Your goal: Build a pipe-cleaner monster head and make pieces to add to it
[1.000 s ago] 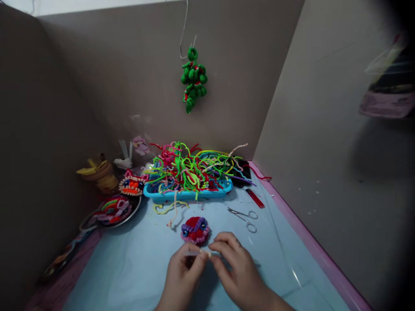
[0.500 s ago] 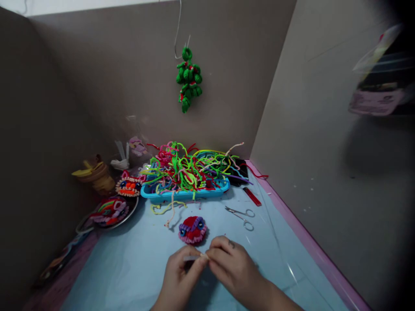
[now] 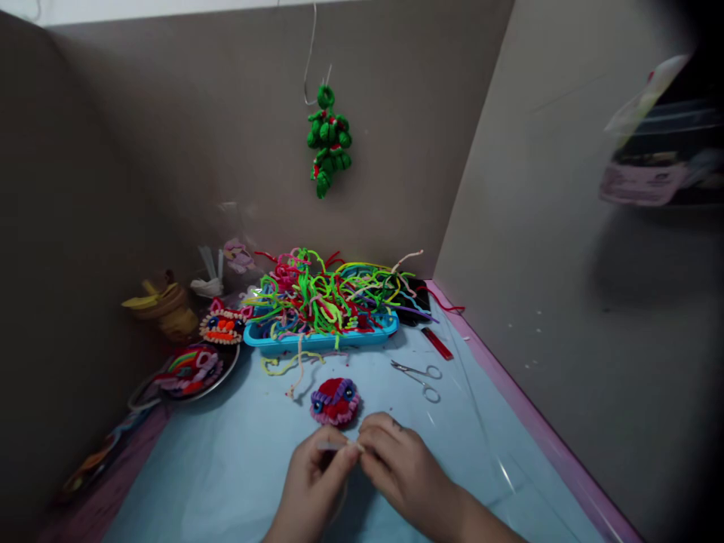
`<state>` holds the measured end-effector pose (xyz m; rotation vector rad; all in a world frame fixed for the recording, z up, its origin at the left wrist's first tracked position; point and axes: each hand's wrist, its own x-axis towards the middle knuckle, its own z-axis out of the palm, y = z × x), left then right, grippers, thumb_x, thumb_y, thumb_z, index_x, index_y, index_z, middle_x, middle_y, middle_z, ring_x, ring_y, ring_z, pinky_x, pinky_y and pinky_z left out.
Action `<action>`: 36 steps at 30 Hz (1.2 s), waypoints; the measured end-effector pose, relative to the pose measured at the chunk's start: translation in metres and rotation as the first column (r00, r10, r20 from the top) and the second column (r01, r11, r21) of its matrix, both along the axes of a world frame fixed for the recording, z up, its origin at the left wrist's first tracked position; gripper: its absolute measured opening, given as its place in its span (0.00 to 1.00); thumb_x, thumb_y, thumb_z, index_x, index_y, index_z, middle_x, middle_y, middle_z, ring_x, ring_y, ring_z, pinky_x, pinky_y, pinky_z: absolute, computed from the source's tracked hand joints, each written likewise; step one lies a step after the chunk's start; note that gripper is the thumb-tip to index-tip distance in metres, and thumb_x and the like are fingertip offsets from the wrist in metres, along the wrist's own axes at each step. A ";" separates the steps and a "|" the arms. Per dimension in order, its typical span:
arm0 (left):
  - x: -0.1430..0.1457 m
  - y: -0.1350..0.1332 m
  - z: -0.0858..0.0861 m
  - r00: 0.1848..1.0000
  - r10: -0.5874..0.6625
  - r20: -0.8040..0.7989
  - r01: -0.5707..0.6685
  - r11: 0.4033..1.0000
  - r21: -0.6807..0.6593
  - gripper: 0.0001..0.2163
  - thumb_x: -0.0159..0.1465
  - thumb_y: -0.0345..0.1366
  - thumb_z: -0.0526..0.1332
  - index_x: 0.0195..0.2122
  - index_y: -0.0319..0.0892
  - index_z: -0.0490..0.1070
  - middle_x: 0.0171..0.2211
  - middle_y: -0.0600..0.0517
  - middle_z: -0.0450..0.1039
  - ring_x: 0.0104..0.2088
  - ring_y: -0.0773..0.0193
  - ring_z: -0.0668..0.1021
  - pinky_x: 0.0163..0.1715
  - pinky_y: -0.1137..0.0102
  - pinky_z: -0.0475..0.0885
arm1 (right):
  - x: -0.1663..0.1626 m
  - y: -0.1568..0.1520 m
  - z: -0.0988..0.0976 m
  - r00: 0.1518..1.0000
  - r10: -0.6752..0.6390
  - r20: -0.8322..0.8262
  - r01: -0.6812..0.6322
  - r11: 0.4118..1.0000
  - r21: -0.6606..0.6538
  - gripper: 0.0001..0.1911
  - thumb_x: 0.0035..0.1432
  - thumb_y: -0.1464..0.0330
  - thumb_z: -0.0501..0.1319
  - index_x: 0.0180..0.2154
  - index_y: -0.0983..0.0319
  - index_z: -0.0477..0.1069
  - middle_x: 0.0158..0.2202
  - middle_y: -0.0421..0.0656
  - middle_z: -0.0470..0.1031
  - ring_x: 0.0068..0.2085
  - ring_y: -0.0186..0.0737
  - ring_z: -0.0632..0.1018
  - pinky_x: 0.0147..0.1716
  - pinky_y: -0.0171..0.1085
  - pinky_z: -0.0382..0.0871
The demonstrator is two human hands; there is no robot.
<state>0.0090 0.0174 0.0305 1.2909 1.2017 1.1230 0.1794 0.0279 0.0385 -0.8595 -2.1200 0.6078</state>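
Note:
My left hand is closed in a pinch around a thin pale strip at the near middle of the table. The fingertips of my right hand meet it at the strip's right end, closed on a small cream-coloured tip. Fingers hide most of the piece, so its kind is unclear. Just beyond my hands lies a round red fuzzy figure with purple brows, blue eyes and a pink edge. Small scissors, blades parted, rest to the right of it.
A blue tray overflows with coloured pipe cleaners. Beside the scissors is a red-handled tool. At left stand a metal dish with fuzzy figures and a brown pot. A green ornament hangs on the back wall.
My hands keep their pinch on the pale piece, with only slight finger movement. The whole view has shifted a little; the objects on the table stay put.

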 end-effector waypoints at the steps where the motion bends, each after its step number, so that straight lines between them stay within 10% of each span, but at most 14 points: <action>1: -0.001 0.000 0.002 1.000 0.002 -0.002 -0.002 1.000 0.001 0.15 0.58 0.47 0.64 0.23 0.39 0.70 0.20 0.54 0.68 0.24 0.67 0.69 0.25 0.74 0.64 | 0.000 0.000 0.001 0.998 0.001 -0.058 -0.005 0.998 -0.070 0.07 0.64 0.71 0.54 0.42 0.62 0.69 0.38 0.46 0.72 0.40 0.39 0.75 0.39 0.35 0.70; 10: -0.007 -0.002 0.013 0.974 -0.053 -0.220 0.096 0.977 0.192 0.10 0.61 0.40 0.61 0.28 0.40 0.75 0.25 0.50 0.75 0.28 0.63 0.75 0.31 0.73 0.68 | 0.002 0.003 0.015 0.990 0.047 -0.136 -0.082 0.961 -0.263 0.12 0.66 0.66 0.54 0.37 0.60 0.75 0.32 0.42 0.76 0.36 0.37 0.76 0.36 0.34 0.68; 19: -0.003 0.001 0.010 0.979 -0.136 -0.150 0.140 0.990 0.019 0.15 0.62 0.46 0.58 0.32 0.39 0.74 0.28 0.49 0.74 0.30 0.63 0.73 0.32 0.72 0.67 | 0.000 0.003 0.011 0.975 -0.157 -0.157 0.116 0.964 -0.241 0.11 0.64 0.68 0.56 0.31 0.61 0.73 0.28 0.40 0.73 0.31 0.35 0.74 0.31 0.32 0.65; 36: 0.004 -0.003 0.003 0.998 -0.030 0.063 0.038 0.990 -0.138 0.18 0.55 0.52 0.65 0.29 0.39 0.73 0.24 0.53 0.70 0.26 0.66 0.69 0.28 0.73 0.64 | -0.003 0.002 0.001 0.937 -0.347 -0.029 0.339 0.891 0.301 0.11 0.62 0.77 0.53 0.31 0.60 0.71 0.28 0.42 0.71 0.30 0.37 0.72 0.31 0.34 0.65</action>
